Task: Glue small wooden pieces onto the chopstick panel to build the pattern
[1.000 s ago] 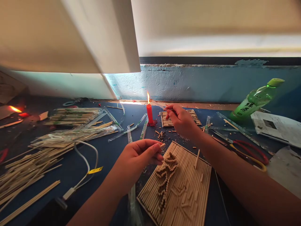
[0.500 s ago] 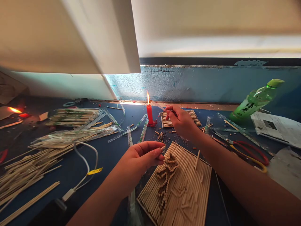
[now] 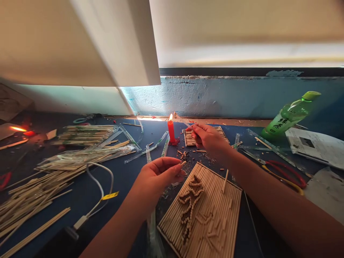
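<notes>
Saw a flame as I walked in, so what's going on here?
A person is working with both hands by a lit red candle. The right hand holds a thin clear stick, its far tip close beside the flame. The left hand pinches a short wooden piece. Nearer the person lies a wooden panel bearing a winding outline of small pieces, plus scattered short sticks.
</notes>
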`<action>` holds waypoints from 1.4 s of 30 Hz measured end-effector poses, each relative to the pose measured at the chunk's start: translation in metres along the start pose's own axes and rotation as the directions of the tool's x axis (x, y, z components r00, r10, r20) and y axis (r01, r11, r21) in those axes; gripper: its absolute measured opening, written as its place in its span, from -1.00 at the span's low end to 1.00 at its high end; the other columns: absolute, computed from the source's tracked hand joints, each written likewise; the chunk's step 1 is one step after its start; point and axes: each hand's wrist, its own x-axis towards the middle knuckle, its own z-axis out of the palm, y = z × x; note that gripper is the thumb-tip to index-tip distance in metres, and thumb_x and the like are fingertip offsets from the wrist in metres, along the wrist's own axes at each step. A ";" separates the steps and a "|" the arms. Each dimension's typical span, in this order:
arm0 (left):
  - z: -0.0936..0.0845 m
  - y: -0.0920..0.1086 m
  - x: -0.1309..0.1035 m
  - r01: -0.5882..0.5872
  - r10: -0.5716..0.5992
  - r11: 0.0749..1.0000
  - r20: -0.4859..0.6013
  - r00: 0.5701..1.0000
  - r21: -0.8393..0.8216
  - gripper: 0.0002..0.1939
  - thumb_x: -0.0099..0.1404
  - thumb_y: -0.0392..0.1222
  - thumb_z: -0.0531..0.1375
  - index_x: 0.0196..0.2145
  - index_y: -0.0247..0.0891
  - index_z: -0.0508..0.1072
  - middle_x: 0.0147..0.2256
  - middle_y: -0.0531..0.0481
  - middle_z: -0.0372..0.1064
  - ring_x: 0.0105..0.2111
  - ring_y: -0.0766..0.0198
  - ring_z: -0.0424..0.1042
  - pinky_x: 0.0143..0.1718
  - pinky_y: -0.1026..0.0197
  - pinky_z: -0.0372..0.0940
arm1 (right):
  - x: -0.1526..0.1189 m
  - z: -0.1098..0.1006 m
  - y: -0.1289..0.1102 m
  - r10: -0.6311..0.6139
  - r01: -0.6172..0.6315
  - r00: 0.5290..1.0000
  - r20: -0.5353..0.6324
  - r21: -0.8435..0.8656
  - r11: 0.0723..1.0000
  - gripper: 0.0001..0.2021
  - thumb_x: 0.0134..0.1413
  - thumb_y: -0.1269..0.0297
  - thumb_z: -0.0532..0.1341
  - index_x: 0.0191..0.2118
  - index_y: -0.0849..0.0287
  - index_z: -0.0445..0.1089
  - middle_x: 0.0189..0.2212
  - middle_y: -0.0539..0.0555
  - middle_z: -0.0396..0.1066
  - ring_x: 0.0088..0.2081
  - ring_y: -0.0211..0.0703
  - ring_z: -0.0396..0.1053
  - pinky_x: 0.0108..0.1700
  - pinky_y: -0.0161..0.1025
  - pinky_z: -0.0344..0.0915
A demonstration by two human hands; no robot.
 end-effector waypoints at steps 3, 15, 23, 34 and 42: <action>-0.002 0.000 0.003 -0.085 0.086 0.996 -0.077 0.993 0.022 -0.79 0.13 -0.14 0.42 -0.30 -0.26 0.54 -0.37 0.01 0.55 -0.35 0.30 0.56 -0.23 0.29 0.44 | -0.011 -0.007 -0.013 0.133 -0.135 0.991 0.023 0.169 0.976 -0.77 0.31 0.21 0.05 -0.25 0.20 0.38 -0.59 -0.13 -0.05 -0.63 -0.38 -0.13 -0.62 -0.30 -0.14; 0.011 0.010 -0.007 -0.251 0.366 0.878 -0.236 0.900 0.407 -0.80 0.09 -0.15 0.43 -0.35 -0.23 0.54 -0.41 0.04 0.57 -0.37 0.29 0.53 -0.28 0.32 0.40 | -0.118 -0.034 0.009 0.024 -0.059 0.996 -0.081 -0.453 0.889 -0.70 0.30 0.00 0.07 -0.27 0.11 0.33 -0.58 -0.11 0.08 -0.56 -0.30 0.02 -0.52 -0.29 0.00; 0.015 0.009 -0.006 -0.190 0.312 0.882 -0.232 0.921 0.431 -0.81 0.06 -0.16 0.44 -0.39 -0.23 0.54 -0.41 0.05 0.57 -0.40 0.34 0.50 -0.33 0.37 0.38 | -0.116 -0.025 0.018 -0.037 0.044 0.999 0.024 -0.580 0.813 -0.74 0.32 0.03 0.04 -0.24 0.08 0.33 -0.60 -0.12 0.11 -0.57 -0.29 0.05 -0.51 -0.27 0.00; 0.016 0.009 -0.005 -0.173 0.314 0.862 -0.235 0.920 0.477 -0.82 0.07 -0.15 0.43 -0.40 -0.22 0.56 -0.47 0.04 0.56 -0.45 0.30 0.50 -0.41 0.34 0.36 | -0.118 -0.023 0.017 -0.057 0.090 0.996 0.074 -0.600 0.795 -0.76 0.33 0.06 0.03 -0.22 0.08 0.31 -0.61 -0.13 0.09 -0.59 -0.29 0.04 -0.51 -0.27 -0.01; 0.015 0.008 -0.006 -0.178 0.307 0.866 -0.217 0.927 0.467 -0.83 0.09 -0.14 0.42 -0.39 -0.22 0.55 -0.46 0.02 0.56 -0.44 0.27 0.52 -0.39 0.31 0.39 | -0.119 -0.023 0.018 -0.026 0.058 0.998 0.064 -0.579 0.813 -0.76 0.33 0.05 0.04 -0.23 0.07 0.31 -0.61 -0.14 0.09 -0.58 -0.29 0.02 -0.50 -0.27 -0.01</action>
